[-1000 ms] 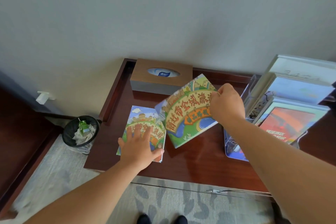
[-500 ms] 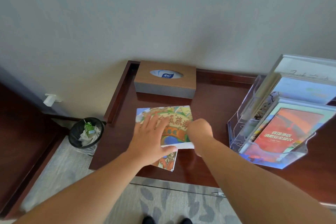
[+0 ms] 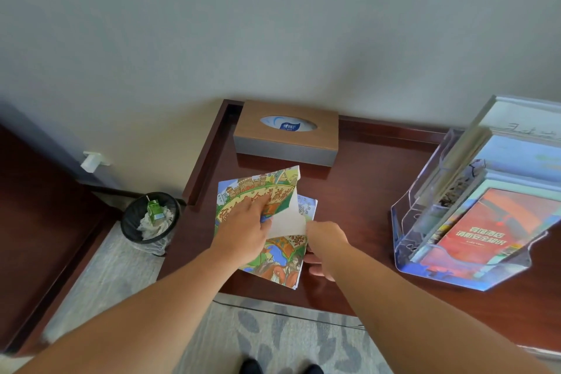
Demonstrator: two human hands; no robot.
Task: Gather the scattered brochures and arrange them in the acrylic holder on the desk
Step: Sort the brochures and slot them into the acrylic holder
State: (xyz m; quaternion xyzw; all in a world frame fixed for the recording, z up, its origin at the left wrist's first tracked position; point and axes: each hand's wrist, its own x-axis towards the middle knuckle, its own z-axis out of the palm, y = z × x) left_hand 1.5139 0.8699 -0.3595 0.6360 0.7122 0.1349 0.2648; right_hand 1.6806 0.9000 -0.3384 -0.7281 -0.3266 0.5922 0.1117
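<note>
pale wall (image 3: pixel 273 24), dark wooden desk (image 3: pixel 367 191) (glossy), patterned grey carpet (image 3: pixel 273 340)

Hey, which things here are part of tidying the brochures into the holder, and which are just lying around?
Part of the job: cartoon brochures, acrylic holder, left hand, right hand.
Just lying about: tissue box, waste bin.

- The tissue box (image 3: pixel 285 133) had a brown top, grey sides and a blue-white oval.
- In front of it, the brochures (image 3: pixel 277 261) showed green, orange and blue cartoons.
- Under it, the desk (image 3: pixel 364 191) was dark red-brown.
- Right of it, the clear holder (image 3: pixel 403 222) fronted a red booklet (image 3: pixel 482 231).
- Left of it, the bin (image 3: pixel 133 222) was black.
</note>
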